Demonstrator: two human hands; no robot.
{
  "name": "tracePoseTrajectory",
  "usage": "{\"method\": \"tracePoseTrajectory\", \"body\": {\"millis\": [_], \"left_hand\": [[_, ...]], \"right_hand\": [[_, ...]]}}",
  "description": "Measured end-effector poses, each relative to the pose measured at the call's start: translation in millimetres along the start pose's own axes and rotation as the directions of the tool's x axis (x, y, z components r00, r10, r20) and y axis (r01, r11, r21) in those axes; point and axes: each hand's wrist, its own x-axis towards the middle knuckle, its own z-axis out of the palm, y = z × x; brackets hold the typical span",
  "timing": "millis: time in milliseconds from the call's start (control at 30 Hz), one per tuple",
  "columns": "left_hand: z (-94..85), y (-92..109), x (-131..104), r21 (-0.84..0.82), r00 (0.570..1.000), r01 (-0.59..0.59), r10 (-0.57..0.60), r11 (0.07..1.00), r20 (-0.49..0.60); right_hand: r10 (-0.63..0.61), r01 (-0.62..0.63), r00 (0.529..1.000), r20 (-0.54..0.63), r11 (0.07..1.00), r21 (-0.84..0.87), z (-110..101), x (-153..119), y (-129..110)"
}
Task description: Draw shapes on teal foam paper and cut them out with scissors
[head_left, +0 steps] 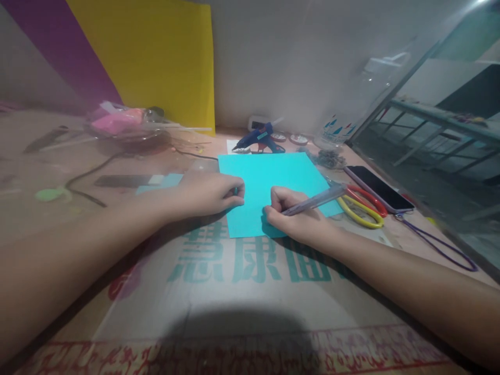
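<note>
Two hands, apart: the right hand (295,216) grips a pen (315,200) low, presumably for control; the left hand (209,191) rests on turquoise paper (269,174), dial's centre, likely steadying it (any pinch? can't tell). Scissors (373,225), three o'clock; glue gun (258,136), twelve.

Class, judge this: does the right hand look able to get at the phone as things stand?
Probably yes: the phone lies flat and uncovered, just past the red and yellow handles, though the right hand holds a pen.
</note>
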Motion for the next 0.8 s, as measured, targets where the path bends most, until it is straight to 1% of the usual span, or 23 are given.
{"method": "tracePoseTrajectory", "body": {"millis": [267, 367, 433, 467, 533, 633, 700, 800], "left_hand": [[-1.4, 2.7, -0.6, 0.032, 1.0, 0.01, -0.01, 0.999, 0.003], [-3.1, 4.3, -1.3, 0.033, 1.0, 0.021, -0.021, 0.999, 0.017], [-3.7, 4.6, -1.8, 0.037, 1.0, 0.014, -0.015, 0.999, 0.019], [-3.8, 4.5, -2.1, 0.042, 1.0, 0.008, -0.008, 0.999, 0.018], [-3.5, 3.7, -2.3, 0.051, 1.0, 0.005, -0.005, 0.999, 0.015], [-2.3, 2.1, -2.3, 0.053, 1.0, 0.016, -0.017, 0.998, 0.016], [-1.5, 1.1, -2.0, 0.049, 1.0, 0.013, -0.014, 0.999, 0.016], [-0.2, -0.3, -1.1, 0.045, 1.0, 0.002, -0.003, 0.999, 0.012]], "right_hand": [[0.012, -0.013, 1.0, 0.012, 1.0, 0.006, 0.2, -0.3, 1.0], [0.005, -0.003, 0.998, -0.055, 1.0, 0.022, -2.3, -0.5, -1.0], [-0.002, 0.009, 0.995, -0.099, 0.998, 0.065, -3.7, -1.5, -3.5], [0.006, 0.004, 0.995, -0.095, 0.995, 0.103, -3.8, -2.0, -4.5], [0.041, -0.033, 0.998, -0.04, 0.983, 0.181, -2.4, -3.0, -4.9], [0.089, -0.096, 0.995, 0.045, 0.971, 0.218, 1.7, -4.1, -2.2], [0.091, -0.099, 0.995, 0.05, 0.975, 0.2, 3.7, -5.0, -0.3], [0.055, -0.056, 0.998, 0.015, 0.989, 0.14, 4.1, -6.5, 0.1]]}}
